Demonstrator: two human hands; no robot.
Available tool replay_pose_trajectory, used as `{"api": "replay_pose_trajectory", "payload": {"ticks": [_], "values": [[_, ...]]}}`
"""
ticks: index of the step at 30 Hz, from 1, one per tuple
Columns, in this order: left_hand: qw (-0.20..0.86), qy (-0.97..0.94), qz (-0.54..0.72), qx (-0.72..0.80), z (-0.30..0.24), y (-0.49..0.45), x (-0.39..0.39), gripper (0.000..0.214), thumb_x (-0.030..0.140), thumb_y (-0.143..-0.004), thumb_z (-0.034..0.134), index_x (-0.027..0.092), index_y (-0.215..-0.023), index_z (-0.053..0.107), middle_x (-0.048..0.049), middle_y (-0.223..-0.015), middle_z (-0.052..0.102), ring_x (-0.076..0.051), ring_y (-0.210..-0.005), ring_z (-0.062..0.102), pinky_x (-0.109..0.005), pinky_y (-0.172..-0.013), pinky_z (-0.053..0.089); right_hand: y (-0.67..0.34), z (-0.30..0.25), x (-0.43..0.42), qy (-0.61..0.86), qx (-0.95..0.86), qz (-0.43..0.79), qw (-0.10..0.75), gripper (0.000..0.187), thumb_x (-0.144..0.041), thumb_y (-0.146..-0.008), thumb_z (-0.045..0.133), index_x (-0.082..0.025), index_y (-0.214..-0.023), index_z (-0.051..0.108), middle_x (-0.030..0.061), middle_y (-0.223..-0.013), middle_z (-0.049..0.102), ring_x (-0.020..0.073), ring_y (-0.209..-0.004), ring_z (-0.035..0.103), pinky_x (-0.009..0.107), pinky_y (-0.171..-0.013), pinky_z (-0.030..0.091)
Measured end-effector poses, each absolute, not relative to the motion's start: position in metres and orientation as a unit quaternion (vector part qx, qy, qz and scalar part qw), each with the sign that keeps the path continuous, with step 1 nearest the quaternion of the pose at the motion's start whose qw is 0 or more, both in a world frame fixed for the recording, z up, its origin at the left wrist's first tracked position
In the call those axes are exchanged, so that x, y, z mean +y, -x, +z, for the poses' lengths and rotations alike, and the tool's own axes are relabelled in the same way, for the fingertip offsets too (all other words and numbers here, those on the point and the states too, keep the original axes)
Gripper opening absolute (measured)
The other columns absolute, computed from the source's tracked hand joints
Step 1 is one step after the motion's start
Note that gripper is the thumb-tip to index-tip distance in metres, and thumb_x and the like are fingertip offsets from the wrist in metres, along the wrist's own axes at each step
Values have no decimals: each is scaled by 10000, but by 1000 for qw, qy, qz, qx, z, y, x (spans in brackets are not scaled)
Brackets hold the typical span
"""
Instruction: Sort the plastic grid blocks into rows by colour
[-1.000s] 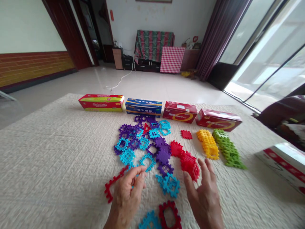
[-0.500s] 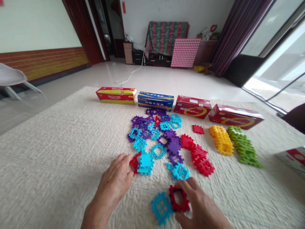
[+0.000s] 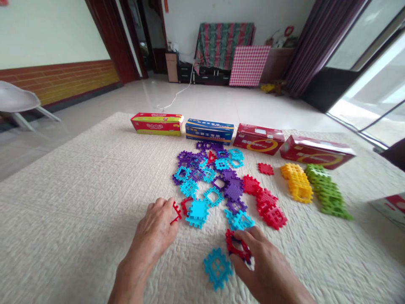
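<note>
Flat plastic interlocking tiles lie scattered on a cream quilted cloth [image 3: 63, 202]. My left hand [image 3: 156, 230] has its fingers curled around the end of a red frame tile [image 3: 182, 209] that lies partly under a cyan tile [image 3: 198, 211]. My right hand [image 3: 262, 264] pinches another red frame tile [image 3: 236, 247], lifted at an angle off the cloth. A cyan tile [image 3: 217, 267] lies just left of the right hand. Purple and cyan tiles [image 3: 205, 169] are heaped further away, with a row of red tiles [image 3: 267, 204] to their right.
Yellow tiles [image 3: 296, 182] and green tiles [image 3: 327, 191] form two rows at the right. Several cardboard boxes [image 3: 209, 130] stand in a line along the cloth's far edge. Another box [image 3: 390, 207] sits at the right edge. A white chair [image 3: 15, 103] stands at far left.
My right hand has tilted its red frame tile up off the cloth. My left hand has shifted slightly right on the other red frame tile. The camera view moved a little.
</note>
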State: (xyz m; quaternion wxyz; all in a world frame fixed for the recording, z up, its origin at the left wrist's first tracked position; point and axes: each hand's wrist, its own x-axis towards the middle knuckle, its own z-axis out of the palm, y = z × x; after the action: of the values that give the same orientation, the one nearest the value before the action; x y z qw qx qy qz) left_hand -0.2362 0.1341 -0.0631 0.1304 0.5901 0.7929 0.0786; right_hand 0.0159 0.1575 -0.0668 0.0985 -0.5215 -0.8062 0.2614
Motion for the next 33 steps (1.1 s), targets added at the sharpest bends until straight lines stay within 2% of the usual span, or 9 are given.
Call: {"api": "replay_pose_trajectory", "payload": {"ticks": [3, 6, 10, 14, 16, 20, 23, 29, 33], "values": [[107, -573, 122, 803, -65, 233, 141, 456, 230, -802, 537, 167, -1254, 524, -91, -1074, 607, -244, -1026, 559, -341, -880, 450, -18, -62, 162, 501, -821, 263, 81, 259, -286, -869, 447, -246, -1027, 648, 78, -1043, 637, 191, -840, 674, 315, -715, 525], [102, -573, 191, 790, -77, 227, 151, 491, 238, -797, 567, 165, -1279, 509, -92, -1087, 618, -237, -1033, 569, -345, -914, 450, -20, -61, 164, 494, -826, 261, 71, 254, -292, -880, 420, -243, -952, 659, 79, -1015, 645, 195, -837, 673, 324, -714, 529], [85, -551, 252, 791, -92, 222, 159, 497, 261, -807, 602, 149, -1283, 519, -108, -1084, 634, -244, -1028, 585, -364, -918, 464, -20, -66, 161, 496, -819, 278, 72, 195, -235, -804, 497, -228, -898, 668, 84, -1056, 634, 175, -788, 674, 309, -705, 537], [116, -537, 288, 784, -97, 222, 161, 471, 259, -821, 597, 171, -1280, 536, -87, -1062, 671, -217, -963, 631, -342, -873, 494, -18, -74, 158, 517, -809, 257, 111, 374, -164, -677, 573, -237, -1035, 651, 88, -1122, 606, 206, -863, 668, 332, -749, 544], [122, -542, 297, 777, -99, 222, 162, 442, 243, -836, 568, 182, -1273, 544, -82, -1080, 680, -214, -968, 639, -337, -870, 498, -18, -76, 157, 522, -806, 254, 116, 409, -166, -664, 587, -245, -1062, 639, 85, -1129, 598, 207, -859, 665, 333, -745, 544], [117, -555, 311, 763, -103, 219, 163, 393, 232, -867, 507, 190, -1254, 558, -74, -1097, 690, -214, -991, 639, -341, -881, 496, -15, -75, 158, 516, -806, 268, 110, 252, -234, -774, 547, -238, -1000, 658, 88, -1129, 590, 168, -774, 659, 310, -703, 528], [125, -549, 311, 766, -104, 216, 163, 377, 218, -863, 499, 189, -1232, 571, -69, -1077, 697, -220, -987, 637, -358, -887, 493, -11, -74, 157, 520, -800, 269, 130, 242, -252, -865, 461, -238, -993, 667, 85, -1113, 598, 162, -814, 657, 282, -702, 510], [134, -498, 314, 797, -97, 213, 163, 379, 136, -789, 532, 195, -1154, 611, -63, -1062, 692, -203, -955, 646, -325, -862, 496, -7, -80, 159, 545, -795, 229, 135, 165, -221, -822, 526, -250, -898, 670, 55, -1045, 618, 177, -795, 655, 279, -673, 488], [95, -465, 314, 823, -86, 218, 161, 321, 151, -761, 545, 215, -1052, 664, -52, -952, 687, -208, -854, 655, -331, -799, 507, -9, -79, 165, 529, -796, 236, 174, 203, -237, -878, 452, -228, -836, 651, 50, -924, 636, 165, -732, 636, 263, -629, 453]]}}
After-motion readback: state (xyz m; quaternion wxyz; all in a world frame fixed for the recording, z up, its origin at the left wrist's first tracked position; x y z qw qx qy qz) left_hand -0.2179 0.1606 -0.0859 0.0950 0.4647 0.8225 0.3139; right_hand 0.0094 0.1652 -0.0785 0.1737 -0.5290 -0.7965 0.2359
